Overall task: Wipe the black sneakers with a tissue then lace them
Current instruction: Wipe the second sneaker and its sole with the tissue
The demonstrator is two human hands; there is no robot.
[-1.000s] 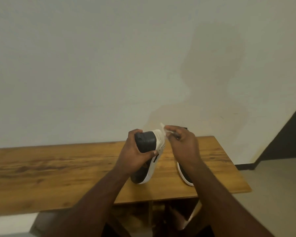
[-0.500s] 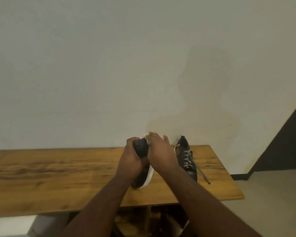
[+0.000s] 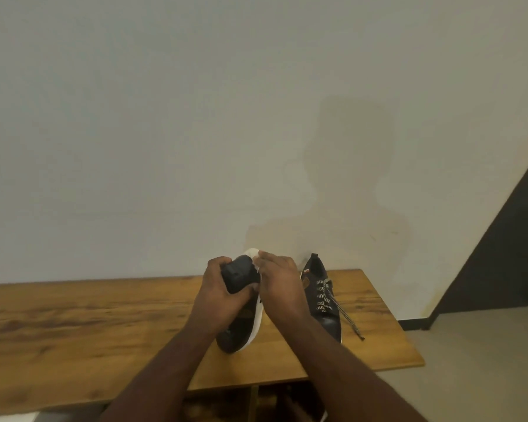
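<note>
Soft, even indoor light. A faint, broad shadow stains the wall (image 3: 348, 166) above the table (image 3: 73, 324). Hands and shoes look slightly blurred; wide-angle bending curves the table's edge.

Single head-worn view, wide-angle, angled forward and down: counter (image 3: 73, 330) near, bare wall (image 3: 195, 117) far, filling the upper frame.
</note>
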